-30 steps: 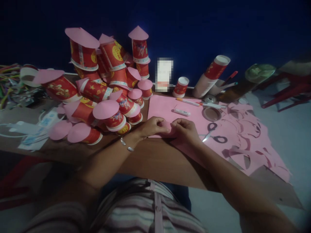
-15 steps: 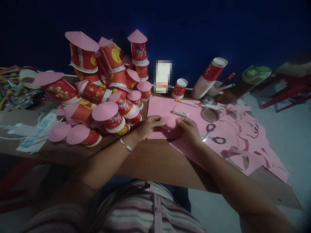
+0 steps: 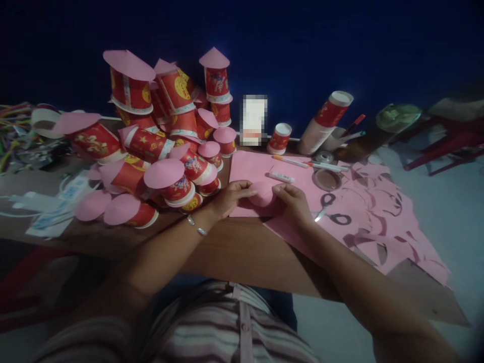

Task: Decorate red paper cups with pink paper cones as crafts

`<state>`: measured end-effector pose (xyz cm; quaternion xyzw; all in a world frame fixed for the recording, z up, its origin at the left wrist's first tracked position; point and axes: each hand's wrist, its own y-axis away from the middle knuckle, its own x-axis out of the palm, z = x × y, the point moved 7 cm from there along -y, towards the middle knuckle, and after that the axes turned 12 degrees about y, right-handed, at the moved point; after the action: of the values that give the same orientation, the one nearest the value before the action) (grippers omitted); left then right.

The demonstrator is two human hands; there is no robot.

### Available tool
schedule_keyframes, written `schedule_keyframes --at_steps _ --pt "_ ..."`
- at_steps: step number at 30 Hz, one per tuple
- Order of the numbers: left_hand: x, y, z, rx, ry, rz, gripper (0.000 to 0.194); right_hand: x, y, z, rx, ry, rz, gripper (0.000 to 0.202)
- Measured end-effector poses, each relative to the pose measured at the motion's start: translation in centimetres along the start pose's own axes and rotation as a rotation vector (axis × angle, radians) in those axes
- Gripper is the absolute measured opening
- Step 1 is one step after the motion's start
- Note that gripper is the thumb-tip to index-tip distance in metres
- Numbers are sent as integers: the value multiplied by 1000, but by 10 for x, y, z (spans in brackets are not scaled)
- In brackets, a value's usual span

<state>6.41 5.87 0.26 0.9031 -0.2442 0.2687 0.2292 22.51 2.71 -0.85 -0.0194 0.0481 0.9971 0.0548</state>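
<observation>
Between my two hands is a pink paper cone, shallow and round, with a seam line showing on its right side. My left hand pinches its left edge between thumb and fingers. On the opposite edge, the thumb and fingertips of my right hand grip the paper. Beneath the cone lies a pink paper sheet. Just beyond my fingers rests a white glue stick. Scissors with dark handles lie right of my right hand, their blades partly behind it.
Red paper cups with pink cone tops are piled at the left. Pink paper scraps cover the right side. Along the back stand a small red cup, a leaning cup stack and a tape roll. Pens lie across the sheet.
The cone has tilted or turned slightly between my fingers, so its seam line now shows more clearly. Both hands stay almost in the same place.
</observation>
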Motion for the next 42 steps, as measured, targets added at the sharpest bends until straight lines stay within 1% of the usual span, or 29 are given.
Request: schedule_keyframes --at_steps 3,10,15,17,23,24,27,29,31,33,37,39,42 --pt "3 -1 -2 42 -68 37 37 -1 3 2 24 -11 -38 31" --pt "5 0 1 27 -246 44 34 12 11 14 -19 117 58 33" --pt "6 3 -2 40 -324 37 28 10 11 18 -28 137 26 32" --pt "6 3 -3 33 -336 33 26 10 10 18 -22 138 45 33" --pt "2 0 -2 25 -345 34 28 7 8 9 6 111 77 36" --pt "1 0 -2 19 -353 35 27 9 8 6 20 88 111 35" --pt "0 1 -2 3 -365 37 26 19 10 0 78 30 268 35" --pt "0 2 -3 3 -355 42 26 23 11 -1 94 34 330 34" --pt "1 2 -3 -4 -305 62 27 23 12 0 82 47 328 32" --pt "1 1 -3 -1 -226 76 28 21 11 2 73 39 291 32" --pt "-6 -1 -5 49 -135 36 28 15 9 0 67 16 223 33" --pt "-9 -2 -4 58 -131 18 27 14 8 -1 66 20 227 35" --pt "-11 -3 -4 80 -134 7 28 18 9 -2 87 8 274 34"
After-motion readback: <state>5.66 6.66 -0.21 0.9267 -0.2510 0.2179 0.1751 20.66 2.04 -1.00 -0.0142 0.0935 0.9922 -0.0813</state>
